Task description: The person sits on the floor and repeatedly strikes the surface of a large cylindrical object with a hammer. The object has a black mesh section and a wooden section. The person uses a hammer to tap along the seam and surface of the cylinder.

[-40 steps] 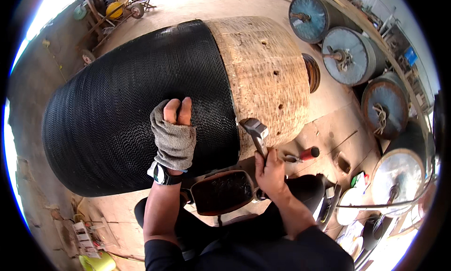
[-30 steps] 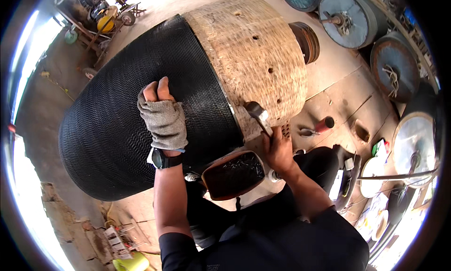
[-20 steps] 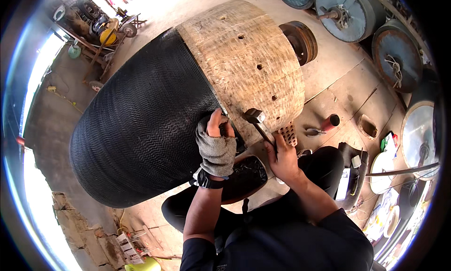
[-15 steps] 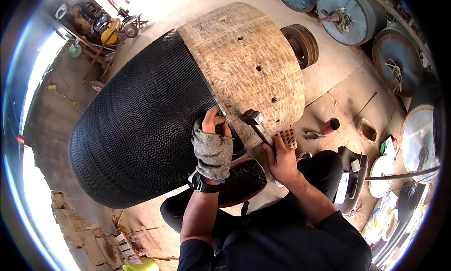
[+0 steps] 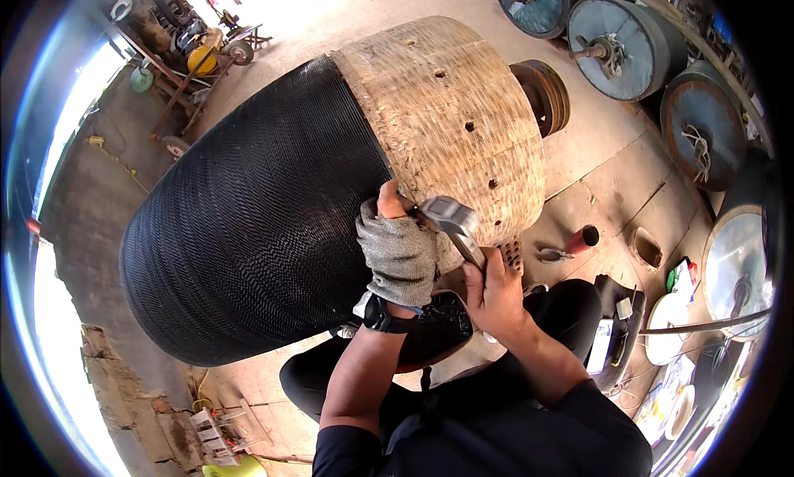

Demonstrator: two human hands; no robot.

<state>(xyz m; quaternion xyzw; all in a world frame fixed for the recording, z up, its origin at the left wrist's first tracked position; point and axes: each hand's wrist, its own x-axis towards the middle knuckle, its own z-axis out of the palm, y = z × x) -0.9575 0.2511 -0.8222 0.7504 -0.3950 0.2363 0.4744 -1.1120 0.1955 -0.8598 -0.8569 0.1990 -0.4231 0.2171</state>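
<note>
A large wooden drum [image 5: 459, 88] lies on its side in front of me, its left part covered in black, finely ribbed rows [image 5: 248, 204]. My left hand [image 5: 399, 258], in a grey fingerless glove, rests at the edge where black meets bare wood. Its fingers are curled together; whatever they pinch is hidden. My right hand [image 5: 499, 297], bare, is closed round the handle of a hammer [image 5: 455, 217]. The hammer's metal head is beside my left fingertips, over the seam; whether it touches anything there I cannot tell.
A grooved pulley [image 5: 556, 101] sticks out at the drum's far right end. On the floor to the right are a red cylinder [image 5: 584, 239] and pliers [image 5: 552, 254]. Metal drums [image 5: 616, 47] line the right side. A dark, shiny container [image 5: 438, 332] sits below my hands.
The hammer head has come in to the left fingertips and is slightly blurred. My left hand has shifted right and its fingers are more tightly curled. The whole view has shifted a little.
</note>
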